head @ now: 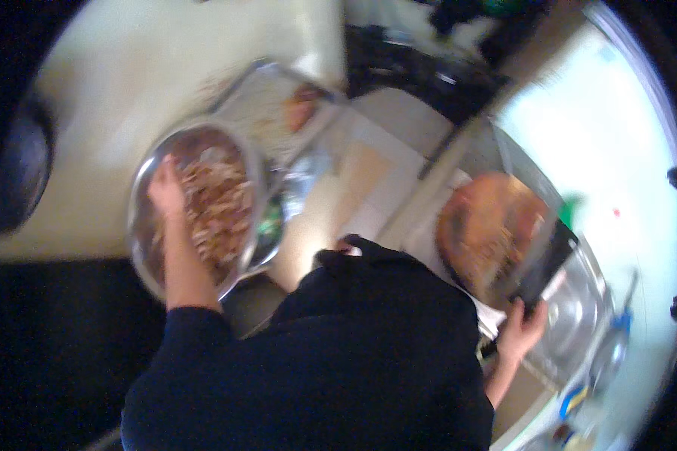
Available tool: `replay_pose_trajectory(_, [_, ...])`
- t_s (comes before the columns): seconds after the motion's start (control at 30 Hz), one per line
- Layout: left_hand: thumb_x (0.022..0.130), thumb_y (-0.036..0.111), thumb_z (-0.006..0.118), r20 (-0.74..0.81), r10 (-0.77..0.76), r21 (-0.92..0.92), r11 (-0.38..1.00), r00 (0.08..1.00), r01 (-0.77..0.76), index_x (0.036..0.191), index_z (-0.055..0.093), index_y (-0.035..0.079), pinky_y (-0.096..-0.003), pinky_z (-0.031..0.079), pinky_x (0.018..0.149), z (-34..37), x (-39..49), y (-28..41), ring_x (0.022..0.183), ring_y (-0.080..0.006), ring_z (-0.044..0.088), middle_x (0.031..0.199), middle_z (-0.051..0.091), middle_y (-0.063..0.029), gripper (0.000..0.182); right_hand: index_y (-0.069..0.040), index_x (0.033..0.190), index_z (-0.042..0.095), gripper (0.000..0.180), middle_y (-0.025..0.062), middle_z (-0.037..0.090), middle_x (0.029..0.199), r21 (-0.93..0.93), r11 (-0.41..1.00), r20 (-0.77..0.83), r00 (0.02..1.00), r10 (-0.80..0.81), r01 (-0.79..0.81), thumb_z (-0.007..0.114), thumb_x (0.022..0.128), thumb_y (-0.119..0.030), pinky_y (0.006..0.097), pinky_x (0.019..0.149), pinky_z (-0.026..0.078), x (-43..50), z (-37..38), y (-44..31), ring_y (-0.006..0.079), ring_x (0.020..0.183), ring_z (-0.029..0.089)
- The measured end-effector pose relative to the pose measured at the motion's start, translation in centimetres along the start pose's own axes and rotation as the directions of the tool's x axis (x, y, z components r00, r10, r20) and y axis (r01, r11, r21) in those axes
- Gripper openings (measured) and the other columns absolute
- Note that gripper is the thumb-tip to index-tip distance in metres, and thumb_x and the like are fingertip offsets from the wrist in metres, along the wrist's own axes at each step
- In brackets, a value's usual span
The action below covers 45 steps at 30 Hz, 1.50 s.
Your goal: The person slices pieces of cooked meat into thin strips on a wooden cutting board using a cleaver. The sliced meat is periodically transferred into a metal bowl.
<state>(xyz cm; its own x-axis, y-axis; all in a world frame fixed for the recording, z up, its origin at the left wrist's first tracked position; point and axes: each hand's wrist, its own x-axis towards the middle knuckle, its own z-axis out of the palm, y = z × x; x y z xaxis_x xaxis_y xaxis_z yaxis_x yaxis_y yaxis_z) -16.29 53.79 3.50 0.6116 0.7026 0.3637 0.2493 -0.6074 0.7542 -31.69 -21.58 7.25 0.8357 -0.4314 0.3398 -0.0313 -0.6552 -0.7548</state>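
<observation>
My left hand [167, 190] is inside a large shiny metal bowl [141, 248], at its left side. Shredded or chopped brown meat [217, 208] fills much of the bowl. Blur hides whether the fingers hold any of it. On the right, my right hand [522, 330] is beside a metal sink basin [575, 315], thumb and fingers spread around the end of a dark object [533, 287]. Whether it grips that object is unclear. Just beyond lies a large browned piece of food [488, 220], perhaps roasted meat, on a light surface.
A rimmed metal tray [259, 104] with a reddish-brown piece of food [303, 107] sits behind the bowl. A smaller bowl with green contents [269, 225] is partly under the large bowl's edge. A dark round pan [25, 166] stands far left. Blue-handled utensils [620, 321] lie far right.
</observation>
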Motion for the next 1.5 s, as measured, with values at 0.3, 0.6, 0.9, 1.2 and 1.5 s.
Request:
replay_pose_trajectory(0.3, [0.097, 0.027, 0.085, 0.454, 0.845, -0.680, 0.533, 0.282, -0.503, 0.127, 0.081, 0.011, -0.0477, 0.053, 0.115, 24.0, -22.0, 27.6, 0.129, -0.0346, 0.070, 0.134, 0.078, -0.0126, 0.034, 0.003, 0.111, 0.056, 0.016, 0.0334, 0.072, 0.085, -0.229, 0.926, -0.173, 0.949, 0.263, -0.299, 0.065, 0.104, -0.008, 0.0593, 0.069, 0.057, -3.9, 2.3, -1.8, 0.0572, 0.080, 0.073])
replay_pose_trajectory(0.6, [0.090, 0.031, 0.088, 0.341, 0.903, -0.874, 0.201, -0.264, -0.441, 0.133, 0.072, 0.007, -0.0534, 0.047, 0.116, 31.6, -40.5, 48.2, 0.136, -0.0392, 0.059, 0.143, 0.070, -0.0125, 0.051, 0.006, 0.113, 0.055, 0.020, 0.0291, 0.070, 0.078, -0.294, 0.861, -0.241, 0.904, 0.354, -0.415, 0.068, 0.104, -0.007, 0.0575, 0.060, 0.052, -4.2, 3.1, -2.5, 0.0542, 0.071, 0.070])
replay_pose_trajectory(0.9, [0.088, 0.011, 0.091, 0.709, 0.648, -0.667, 0.744, -0.280, 0.034, 0.111, 0.062, 0.003, -0.0425, 0.060, 0.086, 35.5, -36.3, 45.7, 0.098, -0.0289, 0.078, 0.104, 0.080, -0.0166, 0.038, 0.001, 0.109, 0.052, 0.021, 0.0238, 0.065, 0.063, -0.324, 0.890, -0.310, 0.925, 0.221, -0.321, 0.070, 0.101, -0.005, 0.0569, 0.052, 0.053, -3.8, 3.6, -2.7, 0.0498, 0.058, 0.069])
replay_pose_trajectory(1.2, [0.085, 0.018, 0.090, 0.344, 0.934, -0.871, 0.278, -0.099, -0.405, 0.117, 0.084, 0.006, -0.0472, 0.057, 0.101, 34.3, -31.2, 42.0, 0.110, -0.0383, 0.069, 0.115, 0.078, -0.0131, 0.035, -0.001, 0.110, 0.053, 0.018, 0.0243, 0.068, 0.068, -0.208, 0.909, -0.166, 0.929, 0.331, -0.361, 0.069, 0.104, -0.006, 0.0545, 0.056, 0.055, -0.7, 3.5, -4.2, 0.0478, 0.062, 0.072])
replay_pose_trajectory(1.5, [0.080, 0.017, 0.092, 0.328, 0.944, -0.844, 0.275, -0.038, -0.460, 0.110, 0.083, 0.006, -0.0472, 0.056, 0.098, 34.2, -31.7, 41.5, 0.109, -0.0370, 0.067, 0.115, 0.075, -0.0120, 0.034, -0.004, 0.171, 0.037, 0.070, 0.0360, 0.075, 0.111, -0.238, 0.957, -0.009, 0.985, 0.171, -0.168, 0.059, 0.105, -0.005, 0.0634, 0.085, 0.060, 7.5, 5.5, -5.3, 0.0558, 0.092, 0.075])
